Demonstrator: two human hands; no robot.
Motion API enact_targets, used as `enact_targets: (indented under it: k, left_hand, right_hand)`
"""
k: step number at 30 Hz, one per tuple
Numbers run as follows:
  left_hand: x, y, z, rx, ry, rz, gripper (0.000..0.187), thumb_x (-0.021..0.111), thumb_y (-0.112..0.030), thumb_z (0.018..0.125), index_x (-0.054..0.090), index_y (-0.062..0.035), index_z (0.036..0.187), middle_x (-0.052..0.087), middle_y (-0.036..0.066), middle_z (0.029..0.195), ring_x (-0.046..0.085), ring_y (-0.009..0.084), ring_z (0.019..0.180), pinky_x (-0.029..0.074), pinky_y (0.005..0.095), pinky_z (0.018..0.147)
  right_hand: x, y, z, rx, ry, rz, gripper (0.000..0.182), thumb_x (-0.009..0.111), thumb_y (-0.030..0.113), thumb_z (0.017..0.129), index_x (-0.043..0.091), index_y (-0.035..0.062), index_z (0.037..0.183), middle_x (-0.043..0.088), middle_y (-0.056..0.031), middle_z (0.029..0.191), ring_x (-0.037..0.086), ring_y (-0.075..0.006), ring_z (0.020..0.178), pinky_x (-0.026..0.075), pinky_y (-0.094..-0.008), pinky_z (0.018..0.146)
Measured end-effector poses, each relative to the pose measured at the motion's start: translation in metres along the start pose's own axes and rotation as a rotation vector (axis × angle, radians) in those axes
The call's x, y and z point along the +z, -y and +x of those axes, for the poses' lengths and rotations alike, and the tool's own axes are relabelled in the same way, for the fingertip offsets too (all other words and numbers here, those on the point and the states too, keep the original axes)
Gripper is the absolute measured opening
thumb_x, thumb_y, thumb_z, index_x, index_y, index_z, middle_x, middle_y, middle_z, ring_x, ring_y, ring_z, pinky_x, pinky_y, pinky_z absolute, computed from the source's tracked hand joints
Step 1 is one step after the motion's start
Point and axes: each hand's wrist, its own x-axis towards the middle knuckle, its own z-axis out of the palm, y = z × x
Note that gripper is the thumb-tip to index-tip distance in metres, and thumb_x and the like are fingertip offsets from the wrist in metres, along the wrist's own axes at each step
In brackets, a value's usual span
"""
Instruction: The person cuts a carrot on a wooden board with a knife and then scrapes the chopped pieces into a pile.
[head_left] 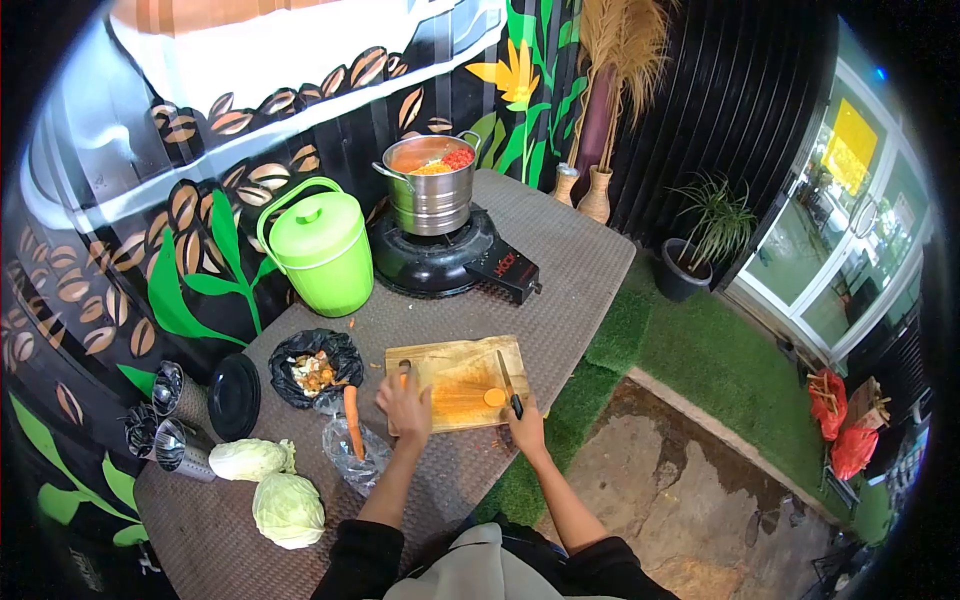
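1. Nearest, toward 10 o'clock from the person, a round cabbage (288, 511) sits on the table (440, 505), with a longer cabbage (246, 459) just beyond it.
2. Toward 11 o'clock, a whole carrot (353, 422) lies across a clear plastic bag (362, 467), left of the cutting board (455, 357).
3. At 12 o'clock, the right hand (527, 434) has its fingers clamped round the knife (509, 378), its blade pointing away to about 11.
4. The left hand (407, 408) is at the board's 9 o'clock edge, fingers partly apart; whether they grip the orange bit there, I cannot tell.
5. A cut carrot piece (494, 397) rests on the orange-stained board, beside the blade. This looks like the cutting step, partway through. Another cut would call for the left fingers steadying the carrot, tips tucked clear of the edge.
6. Farther, toward 11, is a black bag of scraps (316, 369), then a green container (320, 253).
7. Farthest, near 12, a pot (431, 197) holding orange and red pieces stands on the stove (425, 262).
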Motion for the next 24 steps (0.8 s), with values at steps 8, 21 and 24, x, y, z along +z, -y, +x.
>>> enact_targets:
  k: [8, 21, 24]
  left_hand:
    - [0.042, -0.055, -0.025, 0.458, 0.535, -0.634, 0.043, 0.066, -0.02, 0.083, 0.057, -0.002, 0.121, 0.054, 0.015, 0.121, 0.043, 0.0336, 0.12, 0.04, 0.0405, 0.098]
    - [0.036, -0.024, -0.012, 0.204, 0.372, -0.411, 0.033, 0.073, -0.013, 0.074, 0.066, -0.0031, 0.104, 0.059, 0.015, 0.106, 0.048, 0.0333, 0.104, 0.04, 0.0401, 0.092]
    - [0.021, -0.028, -0.009, 0.279, 0.294, -0.265, 0.033, 0.074, -0.015, 0.074, 0.066, -0.0025, 0.104, 0.06, 0.016, 0.104, 0.051, 0.034, 0.102, 0.041, 0.0415, 0.091]
  right_hand:
    - [0.004, -0.013, 0.003, -0.235, 0.004, 0.145, 0.028, 0.064, 0.016, 0.081, 0.057, -0.0031, 0.101, 0.063, -0.0225, 0.079, 0.065, -0.0357, 0.077, 0.049, -0.0415, 0.068]
    - [-0.027, -0.006, -0.024, 0.326, 0.325, 0.697, 0.015, 0.059, 0.008, 0.086, 0.056, 0.0022, 0.099, 0.051, -0.0026, 0.059, 0.046, -0.0108, 0.04, 0.037, -0.0279, 0.038]
    - [-0.003, -0.031, -0.017, 0.177, 0.218, 0.537, 0.018, 0.058, 0.012, 0.087, 0.056, 0.0001, 0.1, 0.054, -0.0077, 0.062, 0.052, -0.0176, 0.047, 0.043, -0.0334, 0.046]
